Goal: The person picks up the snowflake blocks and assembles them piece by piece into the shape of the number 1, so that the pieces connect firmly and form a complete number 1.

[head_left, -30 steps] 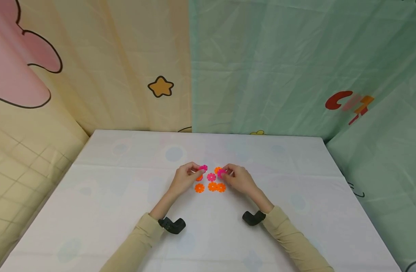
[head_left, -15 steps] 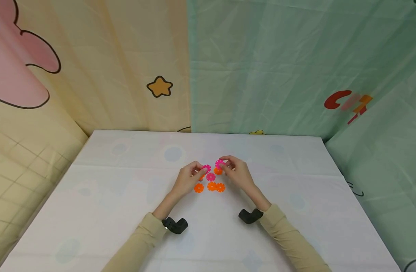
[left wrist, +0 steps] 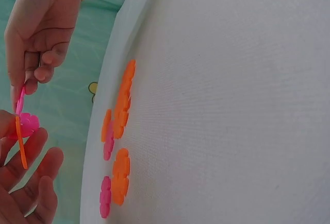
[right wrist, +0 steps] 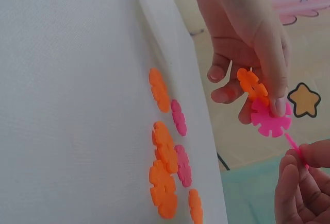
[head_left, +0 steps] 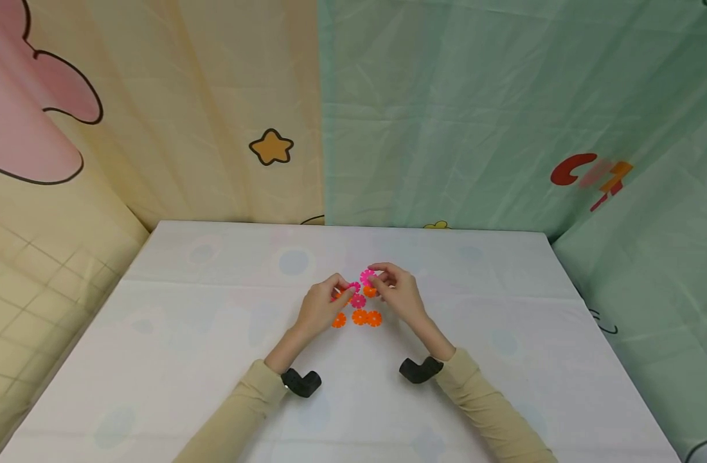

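My left hand [head_left: 324,304] pinches a pink notched flower-shaped plastic disc [right wrist: 270,118]. An orange disc [right wrist: 252,86] of the same kind is joined to it at an angle. Opposite, my right hand [head_left: 401,292] pinches another pink disc [head_left: 367,277] between thumb and index finger, turned edge-on in the right wrist view. Its edge is right at the rim of the left hand's pink disc. Both hands are raised over the table, fingertips facing each other. In the left wrist view, the left fingers [left wrist: 33,157] partly cover the joined pieces.
Several loose discs lie flat on the white-covered table [head_left: 214,360] below the hands, among them an orange disc [head_left: 375,318] and a pink disc [head_left: 358,301]. Two orange ones touch or overlap. Printed curtains [head_left: 446,116] stand behind the table's far edge.
The right hand has moved up and left with its pink disc. The left hand has shifted slightly right, bringing the two held pink discs close together. The nearby loose discs have stayed put.
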Demonstrator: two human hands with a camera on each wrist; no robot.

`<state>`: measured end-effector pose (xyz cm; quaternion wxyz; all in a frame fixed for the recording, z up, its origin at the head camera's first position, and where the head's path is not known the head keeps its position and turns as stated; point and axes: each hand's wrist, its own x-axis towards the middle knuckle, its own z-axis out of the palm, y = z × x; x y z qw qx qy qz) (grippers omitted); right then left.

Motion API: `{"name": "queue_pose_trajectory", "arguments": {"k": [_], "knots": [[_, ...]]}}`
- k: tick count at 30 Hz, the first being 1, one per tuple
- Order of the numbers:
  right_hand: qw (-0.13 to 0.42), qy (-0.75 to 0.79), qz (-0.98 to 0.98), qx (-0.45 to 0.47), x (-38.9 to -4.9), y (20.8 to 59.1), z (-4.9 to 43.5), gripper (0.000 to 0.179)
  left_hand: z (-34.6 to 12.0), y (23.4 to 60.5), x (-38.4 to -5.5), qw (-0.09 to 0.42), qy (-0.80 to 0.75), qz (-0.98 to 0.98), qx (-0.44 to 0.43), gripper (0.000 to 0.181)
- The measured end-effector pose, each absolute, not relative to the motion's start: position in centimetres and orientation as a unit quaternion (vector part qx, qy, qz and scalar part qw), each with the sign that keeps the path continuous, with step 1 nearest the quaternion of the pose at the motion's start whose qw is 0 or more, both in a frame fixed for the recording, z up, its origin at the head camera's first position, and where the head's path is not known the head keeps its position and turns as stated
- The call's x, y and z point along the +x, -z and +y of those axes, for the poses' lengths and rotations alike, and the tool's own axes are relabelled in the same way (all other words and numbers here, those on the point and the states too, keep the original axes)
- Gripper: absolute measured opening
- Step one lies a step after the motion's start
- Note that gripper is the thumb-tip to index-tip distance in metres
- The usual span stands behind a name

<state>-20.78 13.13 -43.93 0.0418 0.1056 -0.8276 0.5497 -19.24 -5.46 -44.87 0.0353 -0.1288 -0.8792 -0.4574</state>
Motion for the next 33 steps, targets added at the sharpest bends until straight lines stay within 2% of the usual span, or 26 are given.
{"name": "queue_pose_trajectory", "arguments": {"k": [17,24,33], "knots": [[0.045,-0.562,-0.820,0.096,-20.5,43.5,12.2,0.017,-5.1,44.9,-19.1,0.084,0.409,-0.893,-0.168,0.014],[0.025,-0.583,-0.808,0.077,-20.6,43.7,11.8,0.017,-5.1,45.2,-18.8,0.109,0.412,-0.889,-0.168,0.015],[0.004,-0.589,-0.806,0.057,-20.4,43.3,11.2,0.019,-5.4,45.4,-18.9,0.113,0.402,-0.894,-0.163,0.014]]}}
